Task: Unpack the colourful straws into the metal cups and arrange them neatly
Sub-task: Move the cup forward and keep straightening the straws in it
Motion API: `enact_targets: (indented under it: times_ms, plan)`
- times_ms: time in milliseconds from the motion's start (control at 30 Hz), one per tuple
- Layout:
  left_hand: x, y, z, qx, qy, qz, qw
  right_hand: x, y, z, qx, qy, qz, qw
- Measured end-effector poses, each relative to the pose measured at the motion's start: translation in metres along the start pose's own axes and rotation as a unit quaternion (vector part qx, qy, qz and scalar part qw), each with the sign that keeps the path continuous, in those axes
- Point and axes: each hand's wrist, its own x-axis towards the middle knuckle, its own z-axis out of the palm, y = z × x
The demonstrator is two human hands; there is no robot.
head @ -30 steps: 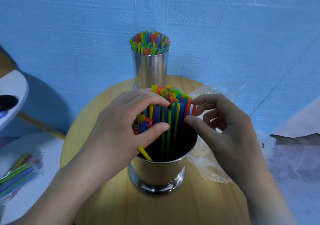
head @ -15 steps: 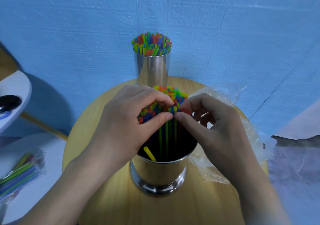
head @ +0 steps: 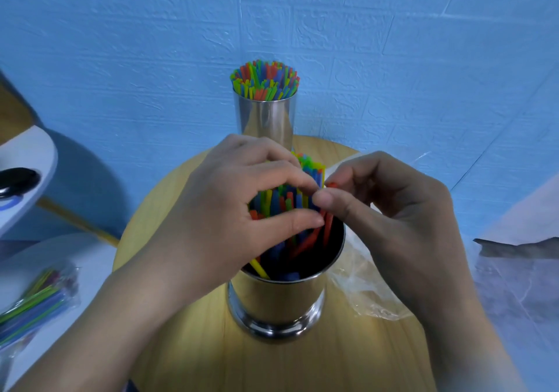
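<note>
A near metal cup [head: 278, 304] stands on the round wooden table [head: 193, 346] and holds a bundle of colourful straws [head: 281, 201]. My left hand [head: 230, 210] curls round the bundle's top from the left, thumb and fingers closed about it. From the right, my right hand [head: 390, 207] pinches red straws [head: 328, 225] at the bundle's edge. Some straws lean loose inside the cup, a yellow one [head: 260, 267] against the near rim. Behind it a far metal cup [head: 266, 119] is packed with upright straws [head: 264, 81].
A crumpled clear plastic bag [head: 366, 295] lies on the table right of the near cup. On a white surface at lower left sits a sealed pack of straws [head: 33, 304]. A blue wall is close behind the table. A black object [head: 16, 180] rests on a white ledge at left.
The straw bundle has sunk lower into the near cup. My hands have closed together over its top, and my right fingers have shifted to the red straws at the right edge.
</note>
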Motion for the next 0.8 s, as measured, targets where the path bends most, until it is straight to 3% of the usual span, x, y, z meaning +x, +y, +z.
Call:
enact_targets:
  times_ms: [100, 200, 333, 433, 667, 800]
  plan:
    - [0.006, 0.002, 0.002, -0.009, -0.011, 0.017, 1.000, 0.002, -0.001, 0.002, 0.005, -0.008, -0.006, 1.000]
    - [0.008, 0.002, -0.005, -0.099, -0.008, -0.012, 0.995, 0.000, 0.001, 0.001, 0.008, 0.004, -0.002, 1.000]
    - [0.011, -0.008, -0.015, -0.281, 0.093, -0.085, 0.951, -0.004, 0.011, -0.005, -0.072, -0.011, 0.030, 0.997]
    - [0.010, -0.017, -0.014, -0.317, 0.161, -0.129, 0.926, -0.007, 0.011, -0.004, -0.089, -0.034, 0.028, 0.995]
    - [0.006, -0.020, -0.015, -0.372, 0.231, -0.166, 0.884, -0.004, 0.015, 0.001, -0.086, -0.046, -0.004, 0.995]
    - [0.005, -0.021, -0.009, -0.370, 0.214, -0.204, 0.881, -0.005, 0.009, 0.001, 0.059, -0.007, -0.008, 0.998]
